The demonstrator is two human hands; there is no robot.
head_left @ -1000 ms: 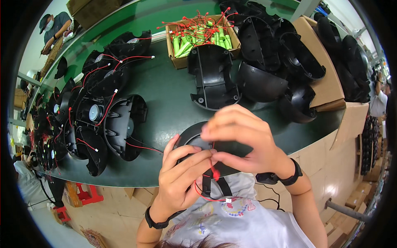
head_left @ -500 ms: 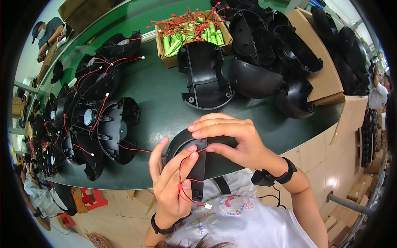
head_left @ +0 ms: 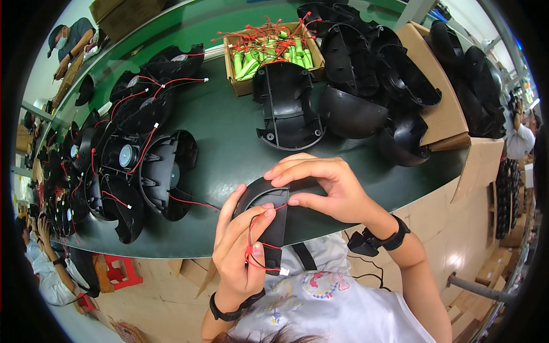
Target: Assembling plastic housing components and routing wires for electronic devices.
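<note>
At the near edge of a green workbench [head_left: 229, 131], the left hand [head_left: 240, 251] pinched a looped red wire [head_left: 257, 243] against a black half-shell [head_left: 269, 217] that the right hand [head_left: 326, 191] gripped from above, where a tug risked snagging the thin lead or pulling it loose.

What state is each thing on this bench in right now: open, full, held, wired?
Left hand: grips the black shell, red wire looped over its fingers.
Right hand: rests on the shell's top.
Black shell: held at the table edge.
Cardboard box: open, holding green cells with red leads.
Shell half: lying hollow side up, empty.
Wired shells: stacked at left, red wires attached.
</note>
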